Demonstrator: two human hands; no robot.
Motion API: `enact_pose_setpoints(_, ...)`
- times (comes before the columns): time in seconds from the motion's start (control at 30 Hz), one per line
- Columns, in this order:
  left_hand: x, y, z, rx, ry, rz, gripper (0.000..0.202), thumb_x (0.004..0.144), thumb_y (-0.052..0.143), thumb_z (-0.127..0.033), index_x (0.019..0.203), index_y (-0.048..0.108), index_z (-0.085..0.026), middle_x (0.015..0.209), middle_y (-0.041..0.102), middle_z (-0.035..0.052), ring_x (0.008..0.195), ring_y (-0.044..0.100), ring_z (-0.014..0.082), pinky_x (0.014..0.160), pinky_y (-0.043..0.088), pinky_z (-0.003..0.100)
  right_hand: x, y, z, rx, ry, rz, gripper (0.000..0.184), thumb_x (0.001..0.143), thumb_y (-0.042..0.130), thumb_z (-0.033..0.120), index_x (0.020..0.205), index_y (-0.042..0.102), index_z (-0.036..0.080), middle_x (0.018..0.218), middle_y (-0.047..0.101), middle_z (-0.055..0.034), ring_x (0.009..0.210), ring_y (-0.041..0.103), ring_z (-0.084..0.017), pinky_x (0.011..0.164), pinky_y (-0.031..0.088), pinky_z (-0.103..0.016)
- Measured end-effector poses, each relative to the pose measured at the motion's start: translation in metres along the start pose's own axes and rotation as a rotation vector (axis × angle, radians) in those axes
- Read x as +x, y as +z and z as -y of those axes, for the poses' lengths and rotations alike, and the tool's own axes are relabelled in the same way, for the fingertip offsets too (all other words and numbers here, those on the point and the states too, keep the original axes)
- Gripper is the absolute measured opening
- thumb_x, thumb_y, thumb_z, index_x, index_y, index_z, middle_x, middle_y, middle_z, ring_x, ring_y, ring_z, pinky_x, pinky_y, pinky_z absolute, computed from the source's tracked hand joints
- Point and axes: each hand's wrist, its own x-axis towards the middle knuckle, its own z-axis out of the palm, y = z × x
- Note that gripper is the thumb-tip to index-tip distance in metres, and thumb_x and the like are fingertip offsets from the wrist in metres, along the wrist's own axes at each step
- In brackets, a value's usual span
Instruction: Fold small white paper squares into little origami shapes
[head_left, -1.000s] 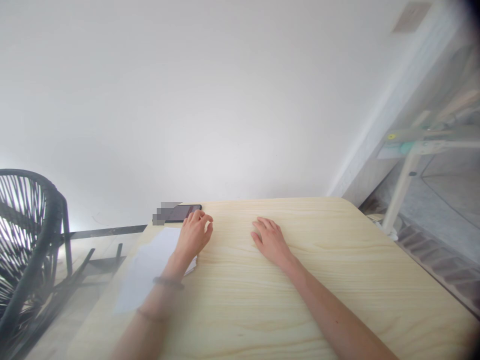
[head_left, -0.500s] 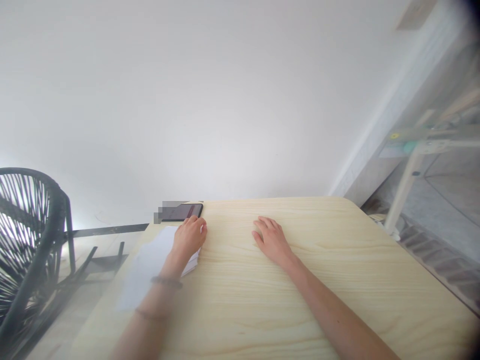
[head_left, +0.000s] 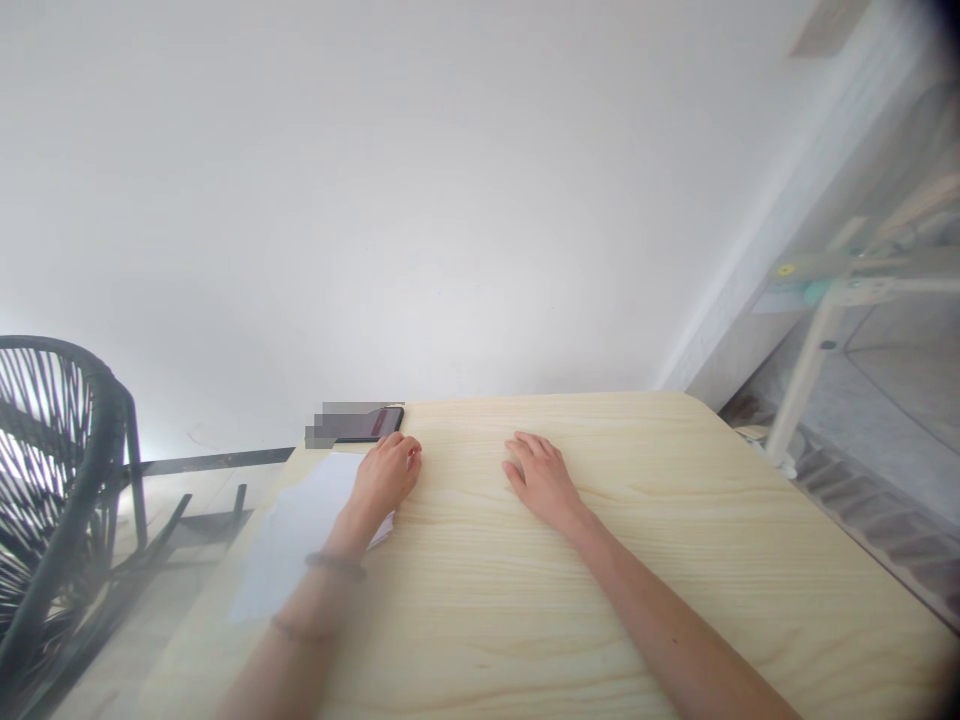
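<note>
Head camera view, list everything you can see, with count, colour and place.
Papers: several, exact count hidden, white, table's left side
Phone: one, dark, table's far left corner, partly pixelated
Table: one, pale wood, beneath both hands
Wall: one, white, behind table
Chair: one, dark, far left
Stand: one, white-legged, right; items around it too blurred to name
Wall plate: one, beige, top right
Wrist bands: two, dark, left wrist
Left hand: one, bare, curled at papers' right edge, grip unclear
Right hand: one, bare, resting open on table

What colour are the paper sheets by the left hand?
White; the paper sheets show in the head view.
</note>
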Motion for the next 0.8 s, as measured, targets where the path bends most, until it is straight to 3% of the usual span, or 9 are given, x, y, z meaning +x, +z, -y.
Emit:
enact_pose_setpoints(0.27, -0.002, 0.008, -0.015, -0.126, 0.248, -0.003, 0.026, 0.083, 0.037, -0.026, 0.101, 0.055, -0.022, 0.102, 0.055, 0.0051, 0.095, 0.05, 0.0182, 0.085, 0.036, 0.032, 0.0, 0.0, 0.0, -0.003, -0.004, -0.005, 0.034, 0.083, 0.037, 0.03, 0.112, 0.05, 0.019, 0.121, 0.046, -0.0073, 0.113, 0.037, -0.02, 0.095, 0.028, -0.036)
enact_pose_setpoints(0.7, -0.003, 0.009, -0.02, -0.113, 0.245, 0.012, 0.025, 0.082, 0.038, -0.022, 0.098, 0.056, -0.021, 0.101, 0.055, 0.0057, 0.094, 0.049, 0.0183, 0.087, 0.036, 0.032, 0.0, -0.001, -0.001, -0.007, -0.001, -0.003, 0.033, 0.083, 0.038, 0.03, 0.112, 0.051, 0.019, 0.121, 0.046, -0.0076, 0.112, 0.038, -0.02, 0.094, 0.028, -0.036)
enact_pose_setpoints(0.8, -0.001, 0.003, -0.013, -0.114, 0.244, 0.021, 0.025, 0.083, 0.036, -0.022, 0.097, 0.057, -0.022, 0.101, 0.054, 0.0057, 0.093, 0.049, 0.0184, 0.084, 0.038, 0.032, 0.0, 0.0, -0.001, -0.006, -0.005, -0.01, 0.033, 0.083, 0.038, 0.03, 0.111, 0.051, 0.019, 0.121, 0.047, -0.0069, 0.112, 0.038, -0.02, 0.094, 0.028, -0.035)
